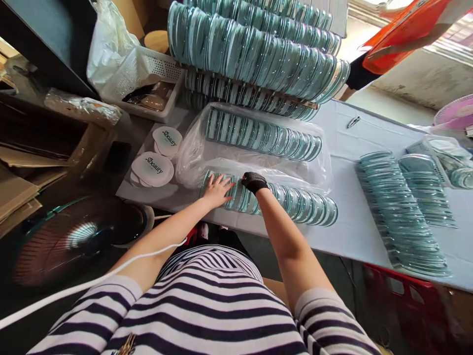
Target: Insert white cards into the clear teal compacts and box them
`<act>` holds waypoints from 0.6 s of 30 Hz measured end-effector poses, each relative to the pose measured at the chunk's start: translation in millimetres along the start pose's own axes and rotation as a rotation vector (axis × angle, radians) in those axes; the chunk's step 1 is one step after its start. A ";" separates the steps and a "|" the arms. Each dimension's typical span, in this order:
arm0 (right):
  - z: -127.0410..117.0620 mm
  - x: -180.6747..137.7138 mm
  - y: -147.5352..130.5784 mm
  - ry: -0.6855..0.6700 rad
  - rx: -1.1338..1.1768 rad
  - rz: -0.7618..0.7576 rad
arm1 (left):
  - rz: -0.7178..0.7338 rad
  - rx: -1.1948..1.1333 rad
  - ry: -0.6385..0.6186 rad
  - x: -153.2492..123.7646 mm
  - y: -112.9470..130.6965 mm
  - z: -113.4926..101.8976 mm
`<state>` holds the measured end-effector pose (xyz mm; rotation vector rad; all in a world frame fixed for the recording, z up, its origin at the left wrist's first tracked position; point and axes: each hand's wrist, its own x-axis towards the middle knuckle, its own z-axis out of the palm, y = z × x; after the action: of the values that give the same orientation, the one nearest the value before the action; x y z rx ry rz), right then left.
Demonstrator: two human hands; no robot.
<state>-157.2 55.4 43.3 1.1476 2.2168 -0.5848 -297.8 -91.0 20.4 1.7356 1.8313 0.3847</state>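
Fingers spread, my left hand (219,191) rests on the near disc row (291,201), which runs lengthwise rightward past my curled right hand (254,182), its hold unclear.

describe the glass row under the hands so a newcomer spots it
On the pale table, find the clear plastic. The glass row lies along its near side. Only this row has the bare left hand and black-gloved right hand over it.

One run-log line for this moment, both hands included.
left hand: bare, spread on front glass row | right hand: gloved, at same row | beyond: second glass row, clear plastic around it
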 end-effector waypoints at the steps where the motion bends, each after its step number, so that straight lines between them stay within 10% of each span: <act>1: -8.6 12.8 -2.3 -0.081 -0.053 -0.059 | -0.003 0.019 -0.005 0.7 1.4 3.3; 9: -16.9 19.6 -26.9 -0.066 -0.283 -0.337 | -0.047 0.242 -0.084 -0.8 3.7 2.9; 18: 117.6 -86.5 -31.9 0.057 0.041 -0.074 | -0.039 0.282 -0.072 -0.9 6.8 2.5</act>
<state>-109.7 -83.8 16.8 1.1190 2.3138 -0.6380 -290.9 -91.6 22.5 1.8669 1.9371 0.0477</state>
